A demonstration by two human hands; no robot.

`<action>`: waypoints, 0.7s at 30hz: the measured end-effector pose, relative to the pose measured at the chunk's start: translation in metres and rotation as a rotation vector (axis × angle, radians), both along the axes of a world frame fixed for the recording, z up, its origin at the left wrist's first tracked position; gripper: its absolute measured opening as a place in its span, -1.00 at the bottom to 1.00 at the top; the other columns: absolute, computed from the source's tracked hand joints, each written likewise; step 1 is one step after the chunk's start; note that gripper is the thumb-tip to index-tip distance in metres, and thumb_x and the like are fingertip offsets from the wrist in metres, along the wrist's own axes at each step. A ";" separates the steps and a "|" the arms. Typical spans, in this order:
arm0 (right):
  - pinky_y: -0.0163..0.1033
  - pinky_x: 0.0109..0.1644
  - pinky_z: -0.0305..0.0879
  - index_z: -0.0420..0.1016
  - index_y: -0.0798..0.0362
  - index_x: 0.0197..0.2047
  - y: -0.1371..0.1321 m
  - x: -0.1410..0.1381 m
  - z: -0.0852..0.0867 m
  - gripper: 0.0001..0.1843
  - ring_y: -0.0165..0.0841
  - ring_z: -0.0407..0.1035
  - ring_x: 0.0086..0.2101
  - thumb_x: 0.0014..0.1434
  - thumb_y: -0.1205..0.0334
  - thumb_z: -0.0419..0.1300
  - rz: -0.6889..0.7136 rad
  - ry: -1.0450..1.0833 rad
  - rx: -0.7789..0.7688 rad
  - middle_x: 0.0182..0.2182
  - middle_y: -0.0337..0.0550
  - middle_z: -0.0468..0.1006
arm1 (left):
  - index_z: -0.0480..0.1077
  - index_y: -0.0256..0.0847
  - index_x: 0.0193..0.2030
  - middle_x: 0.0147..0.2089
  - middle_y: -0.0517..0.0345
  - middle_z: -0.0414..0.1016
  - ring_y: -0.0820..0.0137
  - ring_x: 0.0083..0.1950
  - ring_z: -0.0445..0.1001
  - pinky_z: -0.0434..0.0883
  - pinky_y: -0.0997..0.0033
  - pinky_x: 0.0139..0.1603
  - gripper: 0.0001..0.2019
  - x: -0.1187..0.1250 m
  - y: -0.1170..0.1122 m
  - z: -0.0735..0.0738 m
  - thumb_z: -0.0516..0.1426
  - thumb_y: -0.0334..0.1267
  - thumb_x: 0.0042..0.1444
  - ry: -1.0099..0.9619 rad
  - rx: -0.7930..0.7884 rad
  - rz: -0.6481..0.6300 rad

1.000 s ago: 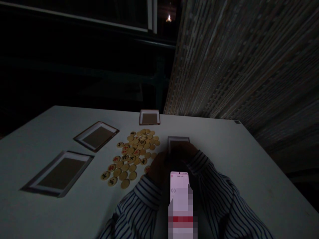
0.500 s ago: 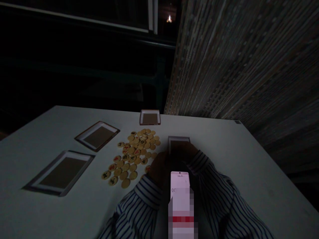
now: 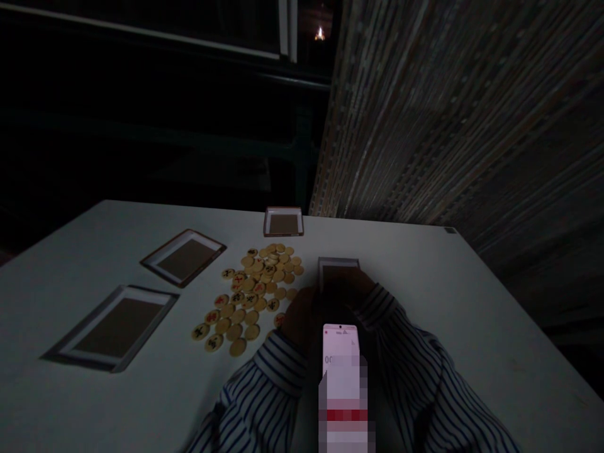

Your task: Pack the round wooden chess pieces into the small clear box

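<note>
Both hands lie in shadow near the middle of the table, beyond a lit phone (image 3: 340, 371). My left hand (image 3: 301, 314) is beside the right edge of a pile of round wooden xiangqi pieces (image 3: 255, 283), some marked in red or black characters, others blank side up. My right hand (image 3: 353, 286) covers the near part of a small shallow box (image 3: 338, 261); whether it grips the box I cannot tell. The hands are close together, and their fingers are too dark to make out.
Another shallow box (image 3: 284, 209) lies past the pieces. To the left are a brown-rimmed box (image 3: 155, 259) and a larger grey-rimmed one (image 3: 172, 299). All rest on the white table (image 3: 472, 327). A string curtain (image 3: 401, 113) hangs beyond its right side.
</note>
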State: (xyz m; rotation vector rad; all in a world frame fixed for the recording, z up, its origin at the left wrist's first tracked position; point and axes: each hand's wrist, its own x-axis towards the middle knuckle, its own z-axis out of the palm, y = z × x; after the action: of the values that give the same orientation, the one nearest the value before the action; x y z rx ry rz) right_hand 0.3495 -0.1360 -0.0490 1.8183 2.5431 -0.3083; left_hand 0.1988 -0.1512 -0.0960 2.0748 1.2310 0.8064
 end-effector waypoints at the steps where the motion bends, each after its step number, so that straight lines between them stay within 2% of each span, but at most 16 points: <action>1: -0.29 -0.15 0.23 0.52 0.02 -0.31 0.000 0.000 0.000 -0.75 -0.32 0.38 -0.22 0.09 0.17 0.04 0.000 -0.001 -0.002 -0.27 -0.10 0.54 | 0.35 -0.22 -0.08 -0.16 0.01 0.46 0.27 -0.13 0.41 0.38 0.29 -0.15 -0.69 0.000 0.000 0.000 0.01 -0.23 0.04 0.004 -0.001 0.001; 10: -0.29 -0.17 0.22 0.51 0.06 -0.30 0.001 -0.002 0.000 -0.73 -0.34 0.38 -0.25 0.11 0.16 0.01 -0.004 -0.076 -0.017 -0.30 -0.08 0.54 | 0.34 -0.21 -0.09 -0.15 0.03 0.44 0.29 -0.14 0.41 0.37 0.31 -0.17 -0.70 0.000 -0.001 0.002 -0.02 -0.20 0.06 0.020 -0.061 -0.001; 16: -0.31 -0.22 0.21 0.51 0.02 -0.31 0.001 -0.003 0.007 -0.74 -0.36 0.38 -0.26 0.12 0.19 0.00 0.009 -0.100 -0.057 -0.30 -0.10 0.53 | 0.34 -0.24 -0.09 -0.17 0.00 0.44 0.29 -0.15 0.41 0.38 0.31 -0.18 -0.69 0.000 -0.001 0.000 -0.03 -0.20 0.06 0.026 -0.079 0.002; 21: -0.32 -0.25 0.20 0.51 0.04 -0.36 0.002 -0.003 0.009 -0.75 -0.34 0.38 -0.27 0.10 0.19 0.02 0.037 -0.110 -0.052 -0.29 -0.11 0.53 | 0.35 -0.21 -0.09 -0.16 0.02 0.45 0.30 -0.14 0.41 0.38 0.32 -0.18 -0.69 0.000 -0.001 0.001 -0.01 -0.19 0.05 0.016 -0.018 0.012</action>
State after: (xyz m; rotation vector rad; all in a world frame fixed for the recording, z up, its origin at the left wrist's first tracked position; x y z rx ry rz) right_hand 0.3464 -0.1345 -0.0400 1.7177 2.4686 -0.2631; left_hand 0.1991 -0.1523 -0.0953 2.0656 1.2554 0.7830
